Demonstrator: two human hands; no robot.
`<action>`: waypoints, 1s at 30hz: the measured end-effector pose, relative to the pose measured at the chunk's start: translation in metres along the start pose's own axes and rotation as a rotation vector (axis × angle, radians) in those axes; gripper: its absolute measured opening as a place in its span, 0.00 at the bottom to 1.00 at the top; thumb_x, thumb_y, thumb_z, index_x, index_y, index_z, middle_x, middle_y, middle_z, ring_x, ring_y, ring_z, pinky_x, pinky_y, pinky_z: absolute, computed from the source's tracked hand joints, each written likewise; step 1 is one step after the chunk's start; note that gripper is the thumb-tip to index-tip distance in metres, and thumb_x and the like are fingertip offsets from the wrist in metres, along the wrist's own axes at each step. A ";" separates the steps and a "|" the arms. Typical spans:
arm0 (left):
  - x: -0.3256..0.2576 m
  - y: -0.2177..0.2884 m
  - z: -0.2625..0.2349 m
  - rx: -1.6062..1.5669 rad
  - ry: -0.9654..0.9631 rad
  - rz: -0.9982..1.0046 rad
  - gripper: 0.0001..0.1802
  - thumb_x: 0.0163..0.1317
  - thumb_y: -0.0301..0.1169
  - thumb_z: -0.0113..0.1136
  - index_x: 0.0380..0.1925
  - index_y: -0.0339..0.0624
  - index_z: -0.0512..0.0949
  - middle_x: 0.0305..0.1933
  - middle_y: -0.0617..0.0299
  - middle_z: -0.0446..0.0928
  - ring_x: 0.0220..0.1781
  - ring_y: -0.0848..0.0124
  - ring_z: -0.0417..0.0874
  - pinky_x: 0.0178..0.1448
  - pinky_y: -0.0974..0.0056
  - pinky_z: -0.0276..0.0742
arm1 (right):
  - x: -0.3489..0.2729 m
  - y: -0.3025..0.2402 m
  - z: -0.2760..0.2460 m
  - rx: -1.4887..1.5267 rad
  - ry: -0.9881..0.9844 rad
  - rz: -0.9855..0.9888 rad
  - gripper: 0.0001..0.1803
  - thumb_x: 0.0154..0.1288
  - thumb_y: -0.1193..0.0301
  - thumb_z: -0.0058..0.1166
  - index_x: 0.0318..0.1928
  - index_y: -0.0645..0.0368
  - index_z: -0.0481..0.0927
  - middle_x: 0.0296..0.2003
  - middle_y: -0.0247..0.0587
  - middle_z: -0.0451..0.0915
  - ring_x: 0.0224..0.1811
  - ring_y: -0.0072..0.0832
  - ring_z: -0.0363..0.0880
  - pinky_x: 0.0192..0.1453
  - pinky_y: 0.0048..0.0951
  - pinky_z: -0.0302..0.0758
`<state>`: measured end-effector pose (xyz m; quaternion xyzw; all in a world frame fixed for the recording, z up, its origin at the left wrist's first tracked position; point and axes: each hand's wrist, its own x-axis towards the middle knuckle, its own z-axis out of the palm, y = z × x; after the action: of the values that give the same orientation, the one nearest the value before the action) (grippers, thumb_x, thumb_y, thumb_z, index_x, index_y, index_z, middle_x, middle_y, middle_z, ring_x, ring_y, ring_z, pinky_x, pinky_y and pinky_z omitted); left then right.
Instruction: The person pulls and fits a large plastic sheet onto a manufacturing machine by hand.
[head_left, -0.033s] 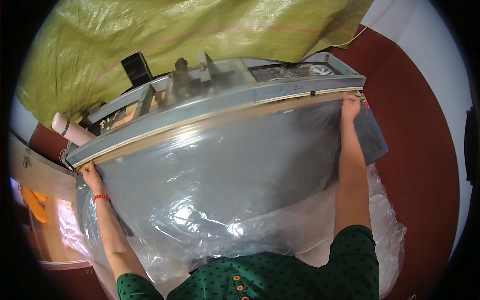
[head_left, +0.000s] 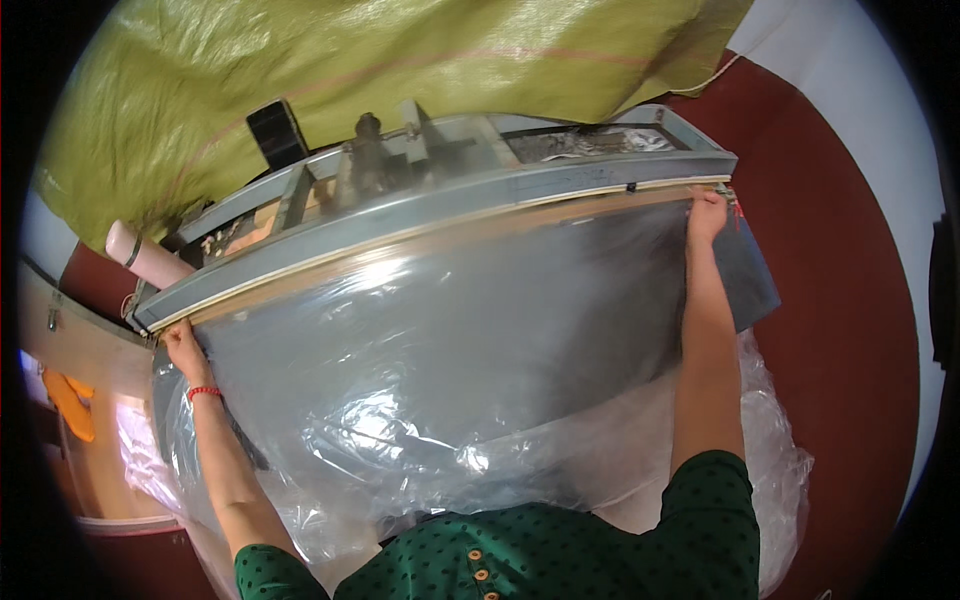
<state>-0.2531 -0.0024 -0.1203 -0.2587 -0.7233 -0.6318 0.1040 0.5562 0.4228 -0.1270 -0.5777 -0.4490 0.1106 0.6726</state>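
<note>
Both the left hand [head_left: 180,345] and right hand [head_left: 708,213] pinch the clear plastic sheet's [head_left: 450,350] corners against the long grey sealing bar [head_left: 450,215]; slack between the 2 grips could wrinkle

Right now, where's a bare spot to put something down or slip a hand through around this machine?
Bare room: the dark red floor right of the right hand, beyond the machine's end. Crowded: the clear plastic sheet covers everything between both hands, the left hand pins its other corner, and the machine top is packed with parts under the green tarp.
</note>
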 end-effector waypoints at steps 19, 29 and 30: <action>-0.068 0.148 -0.124 -0.214 -0.357 -0.003 0.02 0.56 0.23 0.48 0.30 0.41 0.71 0.30 0.70 0.68 0.36 0.80 0.68 0.44 0.75 0.62 | -0.269 -0.309 0.079 0.313 -0.658 -0.587 0.05 0.57 0.74 0.52 0.34 0.61 0.74 0.33 0.39 0.73 0.39 0.31 0.71 0.47 0.28 0.67; -0.106 0.190 -0.236 0.047 -0.493 -0.005 0.05 0.57 0.27 0.52 0.32 0.39 0.72 0.29 0.71 0.68 0.34 0.82 0.67 0.39 0.76 0.63 | -0.438 -0.388 0.071 0.416 -1.757 -0.175 0.09 0.54 0.68 0.57 0.27 0.62 0.79 0.22 0.30 0.77 0.27 0.15 0.71 0.33 0.19 0.68; -0.110 0.185 -0.242 0.047 -0.487 -0.007 0.05 0.57 0.27 0.52 0.32 0.39 0.72 0.29 0.71 0.68 0.34 0.82 0.67 0.39 0.76 0.63 | -0.427 -0.369 0.076 0.369 -1.671 -0.154 0.08 0.54 0.68 0.57 0.27 0.61 0.79 0.22 0.30 0.77 0.27 0.15 0.71 0.33 0.19 0.68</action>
<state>-0.1098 -0.2510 0.0302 -0.3985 -0.7425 -0.5339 -0.0697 0.1196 0.0750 -0.0123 -0.1559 -0.8099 0.5251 0.2099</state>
